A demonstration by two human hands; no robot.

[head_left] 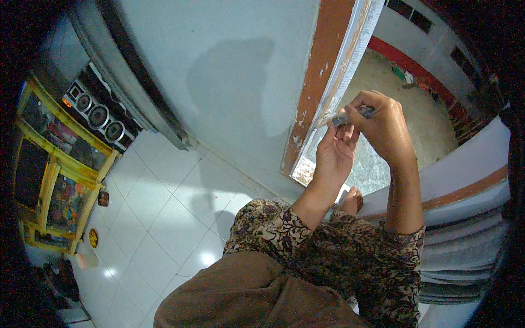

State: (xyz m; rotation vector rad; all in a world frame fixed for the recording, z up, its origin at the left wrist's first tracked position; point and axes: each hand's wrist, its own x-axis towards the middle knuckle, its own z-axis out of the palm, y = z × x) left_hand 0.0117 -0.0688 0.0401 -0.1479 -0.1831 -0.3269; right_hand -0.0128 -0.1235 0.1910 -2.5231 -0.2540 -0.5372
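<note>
Both my hands are raised together beside the door frame (301,126). My right hand (383,126) is closed on a small grey, mottled object (340,119) with a pale end pointing left; I cannot make out what it is. Just below, my left hand (334,153) has its palm turned up and its curled fingers at the object's lower end, pinching it. The pale edge of the frame is directly behind the object, and I cannot tell whether the two touch.
Beyond the doorway is a yard (426,120) with a red-banded wall (410,57). Yellow-framed shelving (101,164) and speakers (98,115) stand left on the tiled floor (147,208). A grey curtain (459,257) hangs lower right. My bare foot (351,201) is at the threshold.
</note>
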